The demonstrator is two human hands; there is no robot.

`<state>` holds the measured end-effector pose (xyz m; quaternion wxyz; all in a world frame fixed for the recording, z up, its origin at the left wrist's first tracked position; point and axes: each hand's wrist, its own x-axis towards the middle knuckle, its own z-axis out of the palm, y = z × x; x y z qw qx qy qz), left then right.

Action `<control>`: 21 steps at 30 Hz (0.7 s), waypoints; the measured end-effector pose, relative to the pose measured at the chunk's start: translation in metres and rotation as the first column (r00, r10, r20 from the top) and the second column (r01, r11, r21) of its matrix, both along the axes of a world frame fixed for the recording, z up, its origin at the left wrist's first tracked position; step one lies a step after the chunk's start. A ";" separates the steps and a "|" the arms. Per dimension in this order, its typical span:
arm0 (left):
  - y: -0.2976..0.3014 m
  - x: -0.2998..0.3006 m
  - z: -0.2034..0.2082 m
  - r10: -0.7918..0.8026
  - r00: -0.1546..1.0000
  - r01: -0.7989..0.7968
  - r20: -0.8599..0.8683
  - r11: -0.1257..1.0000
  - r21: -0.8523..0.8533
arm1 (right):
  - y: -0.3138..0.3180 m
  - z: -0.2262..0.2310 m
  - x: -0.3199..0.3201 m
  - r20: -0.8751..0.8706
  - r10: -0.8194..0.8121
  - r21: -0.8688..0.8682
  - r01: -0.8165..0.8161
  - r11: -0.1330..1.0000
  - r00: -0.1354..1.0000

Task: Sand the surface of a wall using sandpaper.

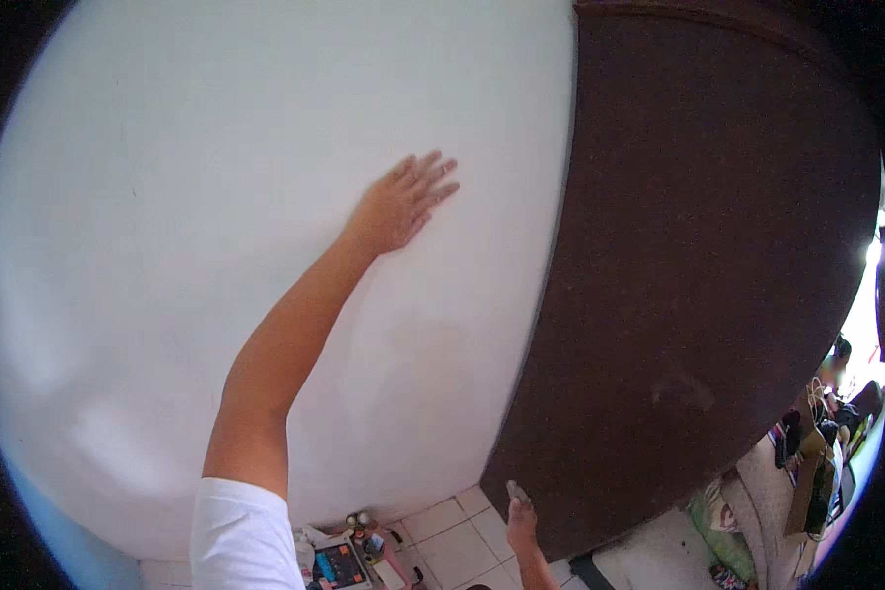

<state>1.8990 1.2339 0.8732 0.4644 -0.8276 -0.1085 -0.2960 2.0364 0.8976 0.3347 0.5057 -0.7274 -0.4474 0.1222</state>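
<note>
My left hand (399,206) reaches up on a stretched arm, its fingers spread over the smooth white wall (197,177). The palm faces the wall and seems to lie on it, with no object visible in it. Low down, in front of the bottom corner of a dark brown panel (708,226), is my right hand (523,523). Its fingers look closed, and a small greyish bit shows at their upper end. What that bit is, I cannot make out.
A tray (356,565) with small items and tools stands on the tiled floor (452,541) at the wall's foot. To the lower right lie a green patterned cloth (715,526) and piled belongings. A person (836,366) is partly visible at the far right.
</note>
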 end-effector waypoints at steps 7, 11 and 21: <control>-0.028 -0.017 0.050 0.048 0.909 -0.082 0.414 0.995 0.064 | 0.070 0.088 0.031 0.117 -0.037 0.241 0.007 0.970 0.992; -0.041 -0.006 -0.025 0.230 0.791 -0.202 0.566 0.973 -0.112 | 0.106 0.136 0.046 0.193 0.072 0.414 -0.147 0.898 0.979; -0.099 -0.066 -0.176 0.410 0.701 -0.307 0.583 0.912 -0.272 | 0.089 0.215 0.018 0.315 0.240 0.477 -0.372 0.796 0.918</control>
